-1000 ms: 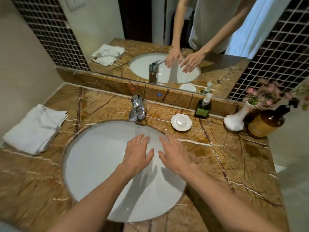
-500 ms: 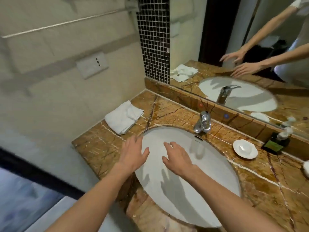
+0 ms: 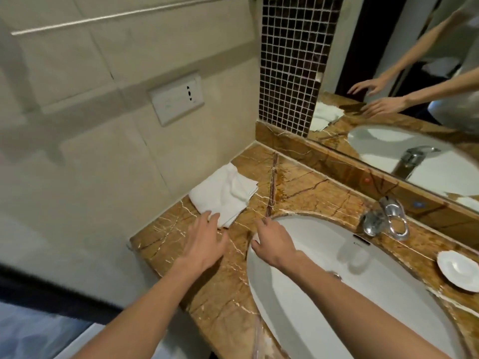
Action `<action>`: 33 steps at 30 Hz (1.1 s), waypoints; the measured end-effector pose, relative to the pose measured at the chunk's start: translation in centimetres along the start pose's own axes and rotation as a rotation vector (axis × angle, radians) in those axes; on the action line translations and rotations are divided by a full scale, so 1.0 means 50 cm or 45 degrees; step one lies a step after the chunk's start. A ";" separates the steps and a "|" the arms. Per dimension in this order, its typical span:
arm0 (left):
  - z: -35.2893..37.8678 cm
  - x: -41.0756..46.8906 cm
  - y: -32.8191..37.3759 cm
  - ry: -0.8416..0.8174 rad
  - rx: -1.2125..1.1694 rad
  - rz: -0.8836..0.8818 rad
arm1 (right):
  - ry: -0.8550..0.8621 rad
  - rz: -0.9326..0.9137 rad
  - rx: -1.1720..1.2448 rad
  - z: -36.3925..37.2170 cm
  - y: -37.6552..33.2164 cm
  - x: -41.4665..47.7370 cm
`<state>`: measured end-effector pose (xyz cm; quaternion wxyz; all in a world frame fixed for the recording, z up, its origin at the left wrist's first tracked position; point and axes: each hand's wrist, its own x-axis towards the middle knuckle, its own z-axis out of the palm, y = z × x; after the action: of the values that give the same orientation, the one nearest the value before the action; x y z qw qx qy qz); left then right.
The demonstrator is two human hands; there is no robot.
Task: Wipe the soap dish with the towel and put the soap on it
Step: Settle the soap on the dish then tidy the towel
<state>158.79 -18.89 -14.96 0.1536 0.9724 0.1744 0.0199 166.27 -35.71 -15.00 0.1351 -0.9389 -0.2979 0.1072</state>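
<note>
Left hand (image 3: 204,242): palm down, fingers spread and extended toward 11 o'clock, hovering over the marble counter (image 3: 305,187). Its fingertips reach the near corner of the towel (image 3: 224,194); whether they touch the cloth cannot be told. The hand is released and grasps nothing.

Right hand (image 3: 272,242): palm down over the left rim of the sink (image 3: 311,294), fingers loosely extended toward 11 o'clock, index leading. It is released and empty. Both forearms are bare and enter from the lower edge, running roughly parallel.

Towel: white, folded, lying flat at the counter's far left corner, against the side wall, at about 11 o'clock from the left hand.

Soap dish (image 3: 458,274): white, round, scalloped, resting on the counter at the right edge of view, at 3 o'clock from the right hand and well apart from both hands. Whether soap lies in it cannot be told; the picture is blurred there.

Surface: brown veined marble with pale streaks and a dark seam running from the back ledge to the sink rim. The basin is white and oval, set under the counter. A chrome faucet (image 3: 383,218) stands at the basin's far side.

Room: beige tiled side wall carrying a white socket plate (image 3: 176,99); a panel of dark mosaic tile (image 3: 290,60) beside a mirror (image 3: 414,125), which reflects both arms, the towel and the basin.
</note>
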 end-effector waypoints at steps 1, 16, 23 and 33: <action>-0.002 0.024 -0.021 -0.009 0.004 0.012 | 0.011 0.003 -0.003 0.003 -0.016 0.027; 0.036 0.287 -0.136 -0.102 0.117 0.208 | 0.128 0.215 -0.031 0.032 -0.090 0.281; 0.053 0.365 -0.135 -0.155 0.039 -0.022 | 0.089 0.310 0.079 0.039 -0.063 0.350; 0.081 0.388 -0.155 -0.082 -0.197 -0.194 | 0.169 0.414 0.476 0.016 -0.028 0.429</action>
<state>174.78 -6.44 -21.46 0.2349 0.9417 0.2406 -0.0095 182.46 -21.82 -17.92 0.3068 -0.9381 -0.1084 0.1188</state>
